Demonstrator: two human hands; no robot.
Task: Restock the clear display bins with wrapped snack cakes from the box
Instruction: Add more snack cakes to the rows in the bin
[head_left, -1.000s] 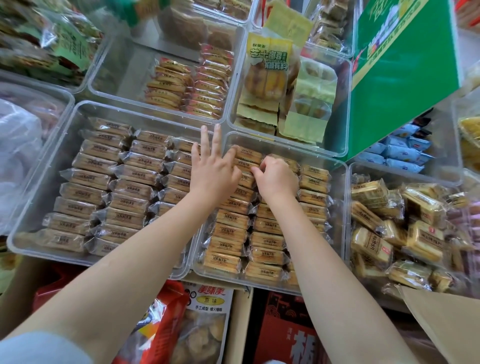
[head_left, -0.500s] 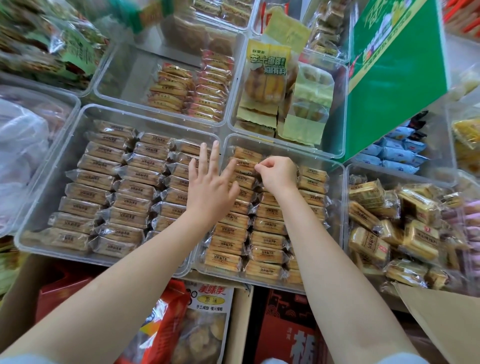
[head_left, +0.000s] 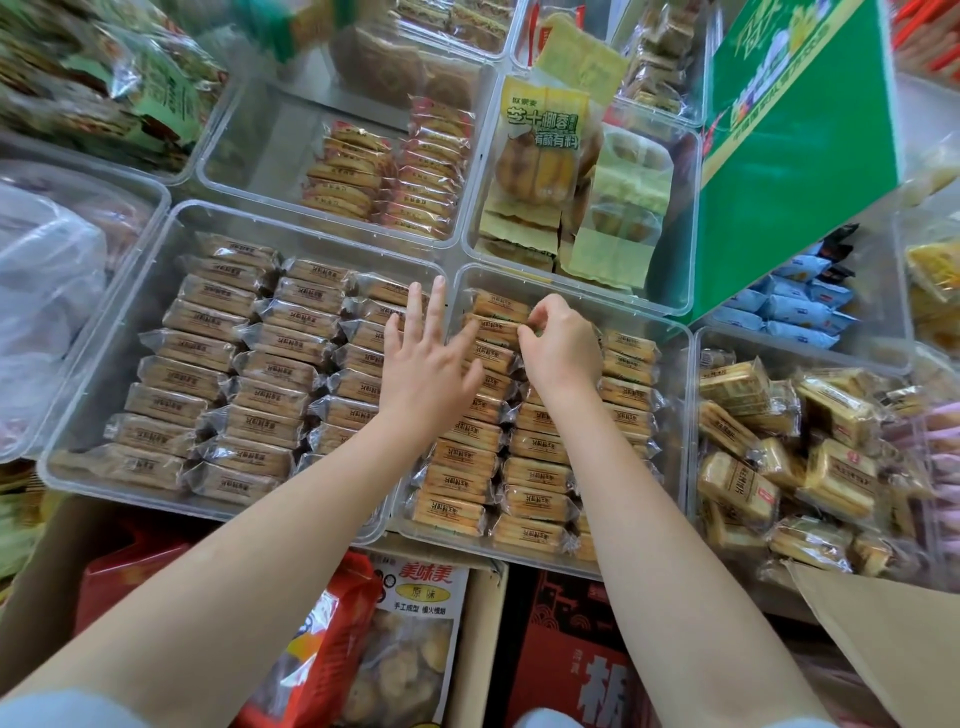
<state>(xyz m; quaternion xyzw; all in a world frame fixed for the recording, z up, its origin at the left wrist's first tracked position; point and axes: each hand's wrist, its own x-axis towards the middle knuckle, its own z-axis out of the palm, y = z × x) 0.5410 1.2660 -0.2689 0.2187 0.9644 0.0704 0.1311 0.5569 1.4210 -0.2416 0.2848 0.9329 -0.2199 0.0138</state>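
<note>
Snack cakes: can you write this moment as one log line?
right hand: pinching snack cake | left hand: open, flat | middle bin: nearly full

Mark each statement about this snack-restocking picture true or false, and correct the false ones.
1. The right hand pinches a wrapped orange-brown snack cake near the far end of the clear plastic middle bin. True.
2. The left hand grips a cake. False: its fingers are spread straight, holding nothing.
3. The green cardboard box stands behind and to the right of the middle bin. True.
4. The wide clear bin on the left holds blue wrapped packets. False: it holds rows of brown wrapped cakes.
5. The right-hand bin's yellow cakes lie in neat rows. False: they are jumbled.
</note>
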